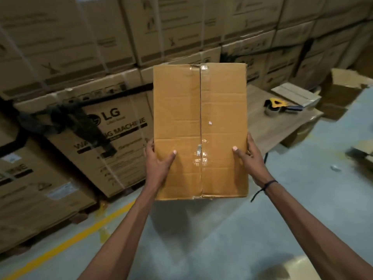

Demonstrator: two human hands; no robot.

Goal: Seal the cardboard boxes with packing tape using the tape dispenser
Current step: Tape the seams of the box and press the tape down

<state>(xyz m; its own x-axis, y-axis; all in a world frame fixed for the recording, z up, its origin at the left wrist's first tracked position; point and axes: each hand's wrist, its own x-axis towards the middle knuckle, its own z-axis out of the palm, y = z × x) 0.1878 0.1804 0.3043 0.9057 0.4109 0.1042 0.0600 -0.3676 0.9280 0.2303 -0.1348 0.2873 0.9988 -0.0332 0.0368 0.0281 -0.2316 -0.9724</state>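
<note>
Stacked warehouse cartons [80, 122] back a grey floor [222, 229]; both hands' fingers [238, 150] grasp a box [199, 118].

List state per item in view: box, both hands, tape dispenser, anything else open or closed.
cardboard box: held up off the floor, flaps closed, centre seam dark with only scraps of old tape.
left hand: grips the box's left edge, thumb on the face.
right hand: grips the right edge, thumb on the face.
tape dispenser: lying unused on the table.
box on the floor: flaps open.
</note>
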